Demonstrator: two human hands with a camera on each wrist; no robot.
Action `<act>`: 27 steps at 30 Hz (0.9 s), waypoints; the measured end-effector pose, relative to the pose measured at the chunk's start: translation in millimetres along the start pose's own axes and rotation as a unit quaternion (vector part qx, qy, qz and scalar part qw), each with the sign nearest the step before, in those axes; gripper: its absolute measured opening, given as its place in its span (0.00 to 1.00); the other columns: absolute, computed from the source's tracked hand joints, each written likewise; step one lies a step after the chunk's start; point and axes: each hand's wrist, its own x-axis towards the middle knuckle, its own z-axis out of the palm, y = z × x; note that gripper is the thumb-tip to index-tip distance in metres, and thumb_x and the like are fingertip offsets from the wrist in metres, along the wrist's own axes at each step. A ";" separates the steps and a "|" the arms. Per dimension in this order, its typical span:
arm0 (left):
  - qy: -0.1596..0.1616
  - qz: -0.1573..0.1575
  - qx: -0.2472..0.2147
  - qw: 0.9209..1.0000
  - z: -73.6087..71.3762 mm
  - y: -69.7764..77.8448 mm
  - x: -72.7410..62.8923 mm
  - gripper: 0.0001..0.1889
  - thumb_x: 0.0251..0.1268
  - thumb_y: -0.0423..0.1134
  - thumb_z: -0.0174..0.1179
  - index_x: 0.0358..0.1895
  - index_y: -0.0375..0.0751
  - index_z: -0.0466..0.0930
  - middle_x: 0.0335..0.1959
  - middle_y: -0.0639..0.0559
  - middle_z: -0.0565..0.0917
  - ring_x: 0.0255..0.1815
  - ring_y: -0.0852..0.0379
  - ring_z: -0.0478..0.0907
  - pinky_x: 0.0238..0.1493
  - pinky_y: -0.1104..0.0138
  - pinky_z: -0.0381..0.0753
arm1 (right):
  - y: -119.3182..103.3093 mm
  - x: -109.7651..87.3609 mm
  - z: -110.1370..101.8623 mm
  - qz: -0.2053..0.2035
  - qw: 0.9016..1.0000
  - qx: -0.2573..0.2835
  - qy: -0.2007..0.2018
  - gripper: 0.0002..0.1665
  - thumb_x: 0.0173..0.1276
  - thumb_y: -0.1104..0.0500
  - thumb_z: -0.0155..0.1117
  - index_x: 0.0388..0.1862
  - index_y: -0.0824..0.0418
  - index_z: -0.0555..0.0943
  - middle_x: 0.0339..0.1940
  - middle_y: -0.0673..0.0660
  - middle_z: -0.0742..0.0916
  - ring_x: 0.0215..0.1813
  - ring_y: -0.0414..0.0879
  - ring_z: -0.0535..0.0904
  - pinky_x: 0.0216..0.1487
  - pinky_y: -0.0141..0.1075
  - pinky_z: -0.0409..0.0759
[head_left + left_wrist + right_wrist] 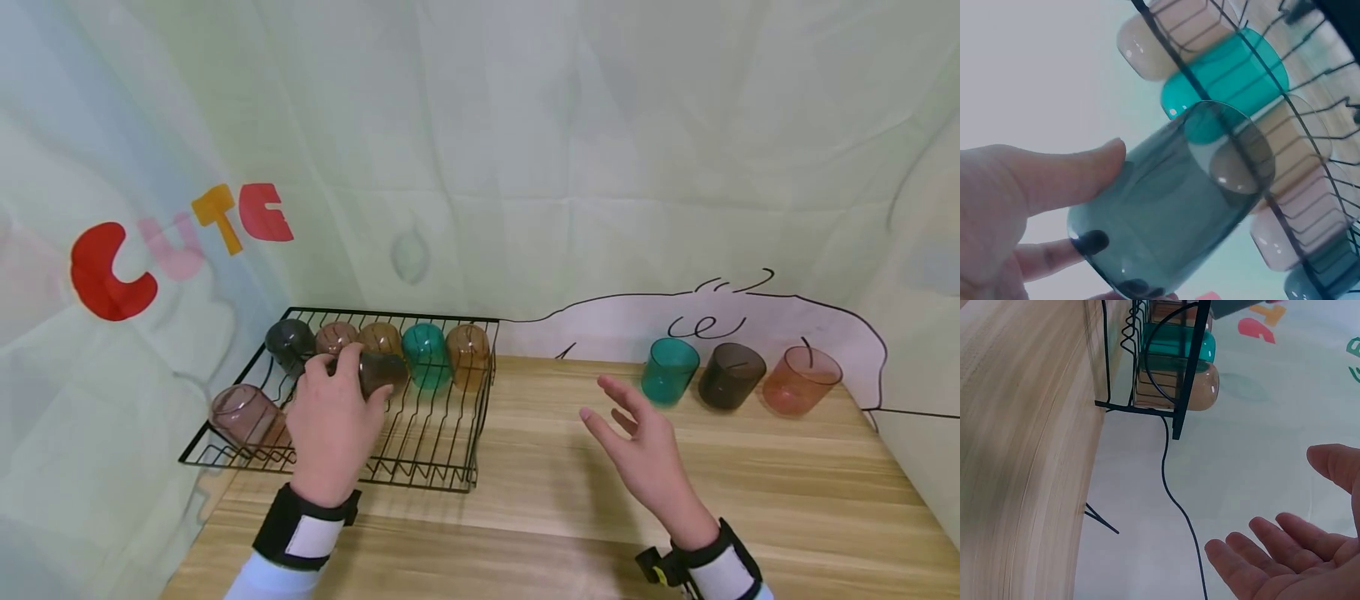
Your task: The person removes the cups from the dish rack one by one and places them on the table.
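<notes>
My left hand (330, 429) grips a dark grey see-through cup (1160, 206) between thumb and fingers, holding it tilted above the black wire rack (420, 479). Along the rack's back stand upside-down cups: a dark one (290, 343), a pinkish one (337, 337), an amber one (381, 337), a teal one (426, 357) and a brown one (468, 358). A mauve cup (243, 414) sits at the rack's front left; the hand hides part of what lies beside it. My right hand (651, 462) hovers over the table, fingers spread and holding nothing.
At the back right of the wooden table (555, 492) stand a teal cup (669, 372), a dark cup (731, 377) and a reddish cup (800, 382), mouths up. A printed cloth (525, 167) hangs behind the table and along its left side.
</notes>
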 end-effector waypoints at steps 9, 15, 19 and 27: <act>0.050 0.040 -0.052 0.997 4.4 19.4 -1.9 0.36 0.40 0.48 0.75 0.55 0.40 0.70 0.50 0.34 0.72 0.38 0.37 0.79 0.28 0.45 0.81 | -1.1 0.1 2.8 -0.017 1.000 -0.022 0.006 0.29 0.62 0.44 0.63 0.59 0.54 0.74 0.62 0.52 0.78 0.65 0.47 0.71 0.60 0.46 0.74; 0.041 0.048 -0.101 0.993 9.0 36.0 -3.4 0.34 0.42 0.50 0.73 0.53 0.39 0.69 0.47 0.39 0.76 0.41 0.44 0.79 0.35 0.50 0.82 | -1.8 -0.9 4.6 -0.042 0.998 -0.053 0.002 0.25 0.66 0.41 0.57 0.55 0.53 0.78 0.62 0.52 0.78 0.65 0.47 0.72 0.60 0.47 0.74; 0.017 0.032 -0.130 0.991 12.7 50.4 -5.5 0.35 0.43 0.52 0.73 0.54 0.42 0.68 0.47 0.41 0.76 0.39 0.46 0.80 0.33 0.52 0.82 | -3.4 -1.6 5.2 -0.044 0.997 -0.060 -0.007 0.23 0.69 0.40 0.51 0.54 0.50 0.79 0.62 0.51 0.78 0.65 0.46 0.72 0.60 0.46 0.74; -0.027 0.017 -0.201 0.979 18.0 82.3 -9.3 0.37 0.44 0.54 0.71 0.56 0.43 0.65 0.49 0.45 0.72 0.42 0.50 0.78 0.38 0.57 0.83 | -7.2 -1.4 7.6 -0.037 0.997 -0.052 -0.038 0.27 0.70 0.39 0.48 0.57 0.54 0.77 0.59 0.51 0.80 0.60 0.45 0.77 0.58 0.47 0.75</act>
